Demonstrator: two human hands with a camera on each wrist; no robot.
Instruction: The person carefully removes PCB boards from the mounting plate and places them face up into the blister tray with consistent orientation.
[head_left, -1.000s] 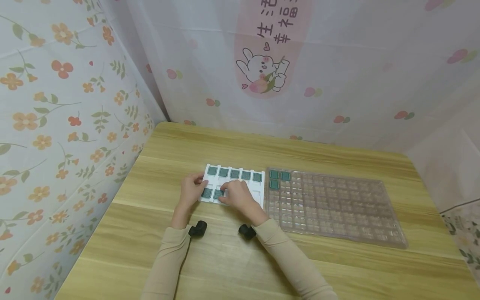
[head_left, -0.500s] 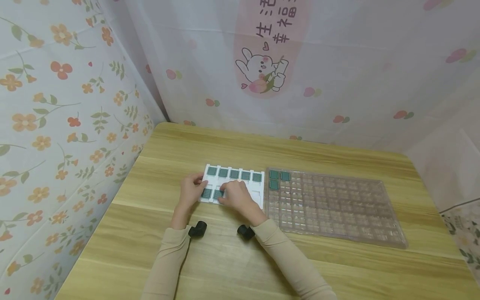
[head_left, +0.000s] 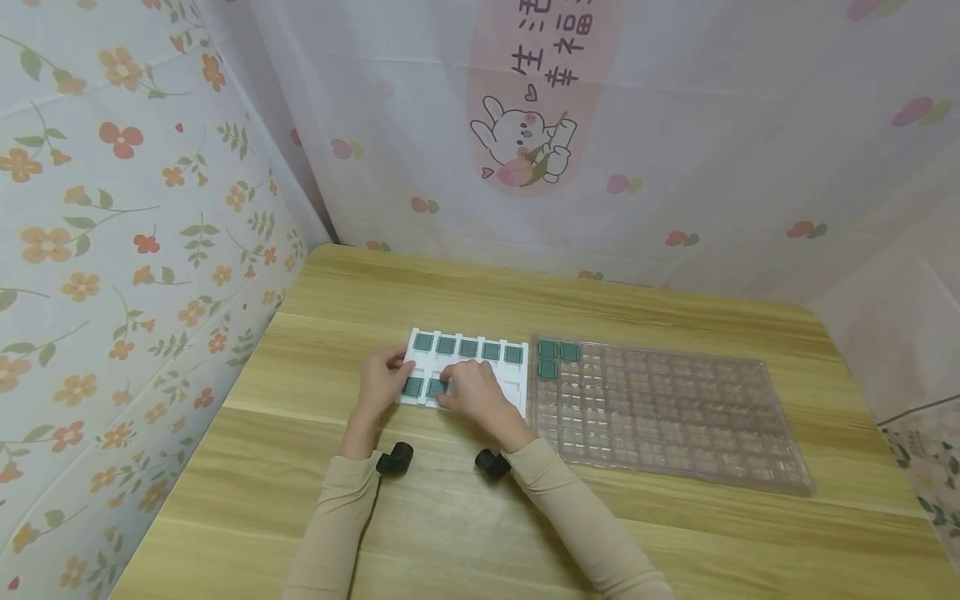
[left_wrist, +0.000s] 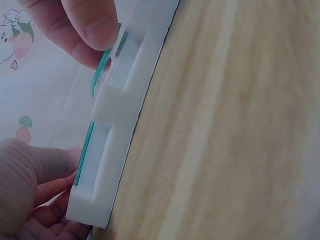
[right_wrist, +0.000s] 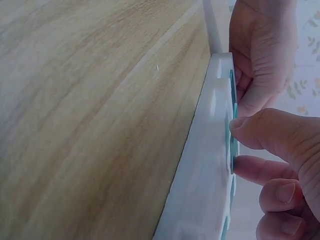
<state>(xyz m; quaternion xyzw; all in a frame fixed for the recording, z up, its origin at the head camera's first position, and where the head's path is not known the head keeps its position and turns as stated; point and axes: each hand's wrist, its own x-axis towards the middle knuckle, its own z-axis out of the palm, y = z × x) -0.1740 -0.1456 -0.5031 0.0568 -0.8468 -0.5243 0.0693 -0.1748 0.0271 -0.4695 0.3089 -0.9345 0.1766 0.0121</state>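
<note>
Right fingers (right_wrist: 261, 170) still pinching a green chip (head_left: 435, 389), left fingers (left_wrist: 50, 163) holding the white tray (head_left: 432, 364), positions unchanged

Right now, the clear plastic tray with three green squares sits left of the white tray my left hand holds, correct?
Not quite: the clear plastic tray with three green squares sits right of the white tray your left hand holds, as the head view shows.

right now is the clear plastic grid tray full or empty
Nearly empty: the clear plastic grid tray holds three square green chips in its far left corner; the rest looks bare.
</note>
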